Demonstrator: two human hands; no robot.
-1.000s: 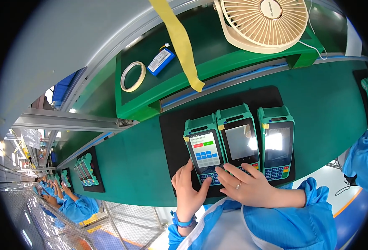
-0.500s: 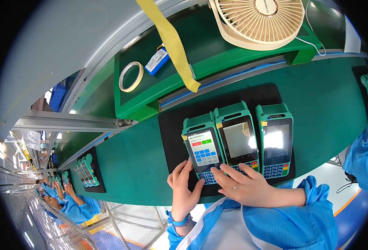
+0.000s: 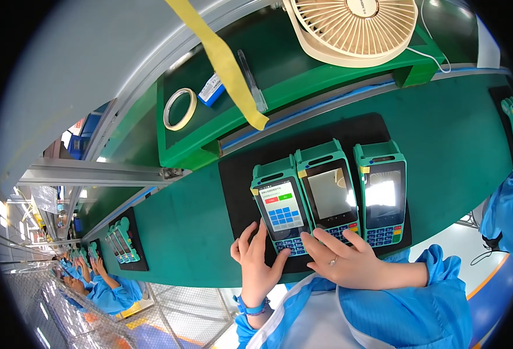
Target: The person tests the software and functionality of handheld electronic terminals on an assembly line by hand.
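Note:
Three green handheld payment terminals lie side by side on a black mat [image 3: 349,131] on the green belt. The left terminal [image 3: 279,206] shows a lit screen with blue keys; the middle terminal [image 3: 328,189] and the right terminal [image 3: 380,192] show pale, glaring screens. My left hand [image 3: 257,264] rests at the left terminal's lower left edge, thumb by its keypad. My right hand [image 3: 349,262] lies across the lower keypads, fingers spread and touching the keys of the left and middle terminals. Neither hand grips anything.
A raised green shelf [image 3: 198,145] behind the mat carries a tape roll [image 3: 179,109], a small blue box [image 3: 211,89], a clear pen [image 3: 251,81] and a beige fan [image 3: 358,26]. A yellow strap [image 3: 221,58] hangs down. Other workers in blue sit far left [image 3: 102,285] and right [image 3: 509,203].
The view has shifted slightly; both hands stay at the terminals' keypads, my right fingers reaching a little further left over the keys. The left terminal's screen stays lit.

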